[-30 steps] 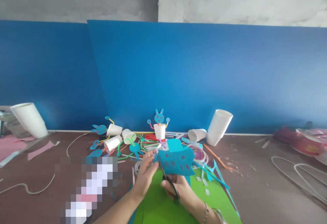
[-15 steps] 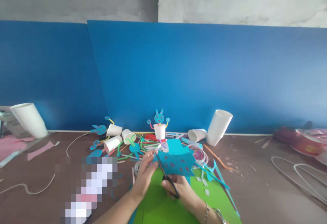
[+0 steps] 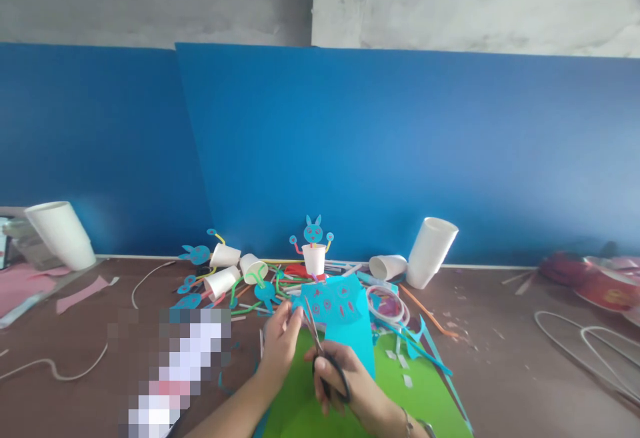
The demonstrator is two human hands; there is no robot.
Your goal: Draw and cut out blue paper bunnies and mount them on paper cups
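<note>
My right hand (image 3: 345, 371) grips black-handled scissors (image 3: 315, 331) over the green sheet (image 3: 415, 398), the blades pointing up and away. Beside the blade tips, my left hand (image 3: 281, 341) pinches a small piece of blue paper (image 3: 297, 305). A blue paper sheet with red-drawn shapes (image 3: 335, 301) lies just beyond the blades, on plainer blue paper (image 3: 357, 345). Behind it a white paper cup (image 3: 313, 260) stands upright with a blue rabbit face (image 3: 313, 233) and bent straw arms.
White cups with straws and blue cutouts (image 3: 223, 281) lie to the left. Tilted cup stacks (image 3: 431, 251) (image 3: 63, 235) stand at both sides. Rolls of tape (image 3: 387, 305), loose straws and paper scraps (image 3: 407, 381) are scattered about. A white cable (image 3: 590, 331) crosses the right; a blue partition (image 3: 350, 145) rises behind.
The drawn-on blue sheet has left the hands and scissors and now lies farther back. My left hand keeps a small blue piece. The scissors have turned slightly more upright.
</note>
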